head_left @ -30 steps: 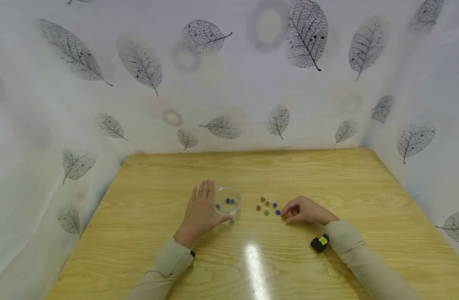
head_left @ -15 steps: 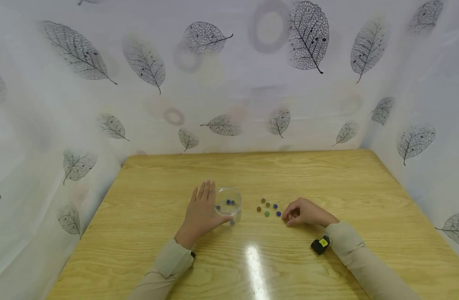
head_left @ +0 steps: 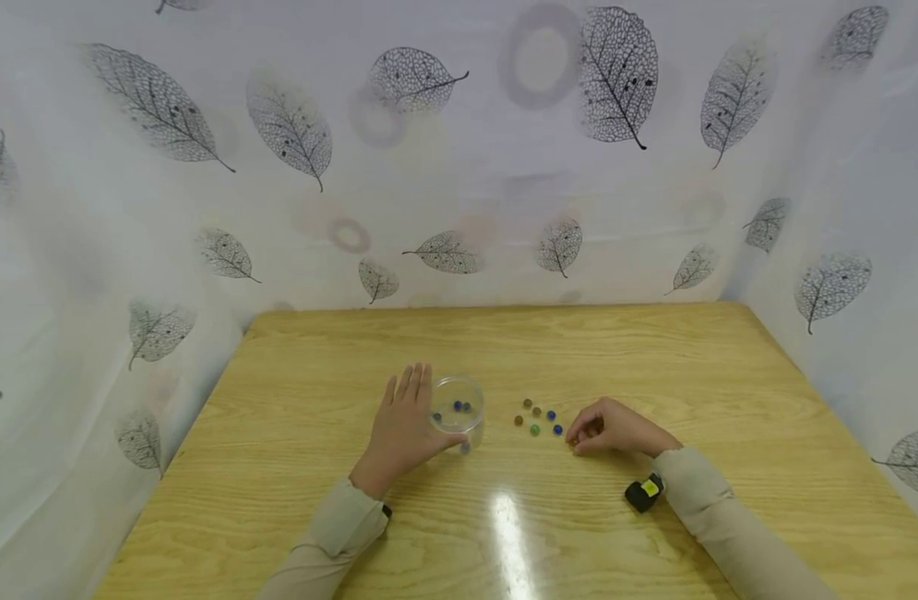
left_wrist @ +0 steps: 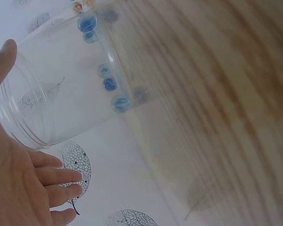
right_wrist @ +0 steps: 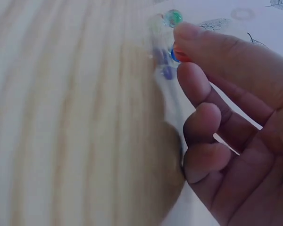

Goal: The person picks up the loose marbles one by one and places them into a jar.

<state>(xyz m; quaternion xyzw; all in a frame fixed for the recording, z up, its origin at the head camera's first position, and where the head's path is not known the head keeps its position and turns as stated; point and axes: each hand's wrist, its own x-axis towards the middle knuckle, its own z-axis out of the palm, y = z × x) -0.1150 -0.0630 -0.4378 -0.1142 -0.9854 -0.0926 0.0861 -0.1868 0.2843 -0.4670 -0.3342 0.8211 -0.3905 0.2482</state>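
My left hand (head_left: 401, 427) rests its straight fingers and thumb beside and around a clear plastic jar (left_wrist: 68, 113), which stands upright on the table. Several blue marbles (left_wrist: 110, 84) lie at the jar's bottom. Over the table to the right, my right hand (head_left: 616, 425) pinches an orange-red marble (right_wrist: 182, 54) between thumb and index finger, its other fingers curled. In the head view that marble is hidden by the fingers. Just left of the right fingertips lie loose marbles: two blue ones, the nearer a dark blue marble (head_left: 557, 430), a green marble (head_left: 535, 430) and several brownish marbles (head_left: 536, 412).
The wooden table (head_left: 316, 350) has a bright light reflection (head_left: 510, 533) near its front. A leaf-printed white cloth (head_left: 489, 192) hangs behind and at both sides. A black wrist camera (head_left: 643, 493) sits at the right sleeve.
The thumb and fingers of my right hand have closed around the orange marble, which showed at the fingertips earlier. My left hand and the jar keep their places; the head view shifted slightly.
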